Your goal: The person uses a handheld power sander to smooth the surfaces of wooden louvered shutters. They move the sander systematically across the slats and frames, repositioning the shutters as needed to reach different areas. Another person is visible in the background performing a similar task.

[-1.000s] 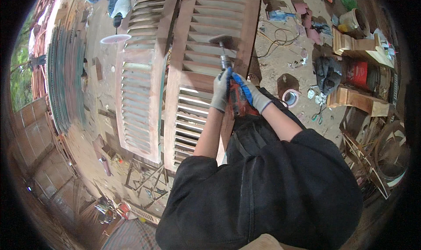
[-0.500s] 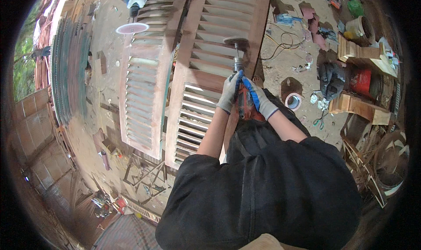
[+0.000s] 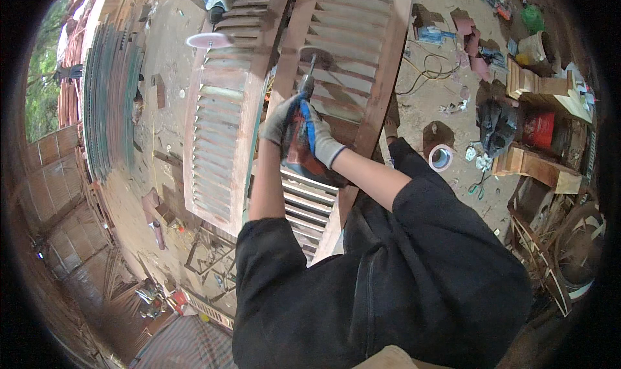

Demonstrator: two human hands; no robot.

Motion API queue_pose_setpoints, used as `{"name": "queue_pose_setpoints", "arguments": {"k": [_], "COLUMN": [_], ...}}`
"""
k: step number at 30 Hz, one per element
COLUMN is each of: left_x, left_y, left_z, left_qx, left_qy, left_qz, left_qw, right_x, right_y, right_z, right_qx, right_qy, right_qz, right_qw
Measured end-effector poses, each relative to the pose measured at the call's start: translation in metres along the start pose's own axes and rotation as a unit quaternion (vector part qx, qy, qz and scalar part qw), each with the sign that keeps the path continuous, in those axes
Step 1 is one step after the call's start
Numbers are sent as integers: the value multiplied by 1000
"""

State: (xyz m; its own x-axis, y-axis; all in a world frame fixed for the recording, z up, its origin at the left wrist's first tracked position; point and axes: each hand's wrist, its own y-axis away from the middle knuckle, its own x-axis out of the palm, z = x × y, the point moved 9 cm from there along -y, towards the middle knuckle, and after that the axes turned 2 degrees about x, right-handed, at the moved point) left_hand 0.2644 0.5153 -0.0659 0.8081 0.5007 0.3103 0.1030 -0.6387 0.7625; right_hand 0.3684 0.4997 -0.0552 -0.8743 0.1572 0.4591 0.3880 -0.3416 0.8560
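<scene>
A red power drill (image 3: pixel 299 156) with a sanding disc (image 3: pixel 317 58) on its chuck is held over a louvred wooden shutter (image 3: pixel 362 100). My left hand (image 3: pixel 281 121), in a grey and blue work glove, is closed round the drill's front end by the chuck. On the drill's right side my right hand (image 3: pixel 321 139), gloved alike, is closed on the body; its grip is partly hidden. The disc lies at the slats next to the shutter's left stile, blurred. I cannot tell whether it touches the wood.
A second louvred shutter (image 3: pixel 217 136) lies to the left. Above it a co-worker's drill (image 3: pixel 217 13) carries a pale pink disc (image 3: pixel 209 41). Stacked slats (image 3: pixel 113 103) lie far left. At right are a tape roll (image 3: pixel 440 157), a cable (image 3: pixel 427 78), wooden brackets (image 3: pixel 540 165) and a bucket (image 3: pixel 533 48).
Both my hands have carried the drill left across the shutter, from near its right stile to its left one. The drill now tilts differently, and the whole view has shifted slightly.
</scene>
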Motion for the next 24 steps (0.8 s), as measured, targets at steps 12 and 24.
{"name": "queue_pose_setpoints", "arguments": {"k": [12,24], "left_x": [130,26], "left_y": [31,-40], "left_z": [-12,-17], "left_qx": [27,-41], "left_qy": [-101,44], "left_qz": [102,87], "left_qw": [989,994], "right_x": [-52,10], "right_y": [58,-1], "right_z": [64,50], "right_qx": [-161,-159], "right_qy": [-55,-16], "right_qz": [-16,31], "right_qw": [985,987]}}
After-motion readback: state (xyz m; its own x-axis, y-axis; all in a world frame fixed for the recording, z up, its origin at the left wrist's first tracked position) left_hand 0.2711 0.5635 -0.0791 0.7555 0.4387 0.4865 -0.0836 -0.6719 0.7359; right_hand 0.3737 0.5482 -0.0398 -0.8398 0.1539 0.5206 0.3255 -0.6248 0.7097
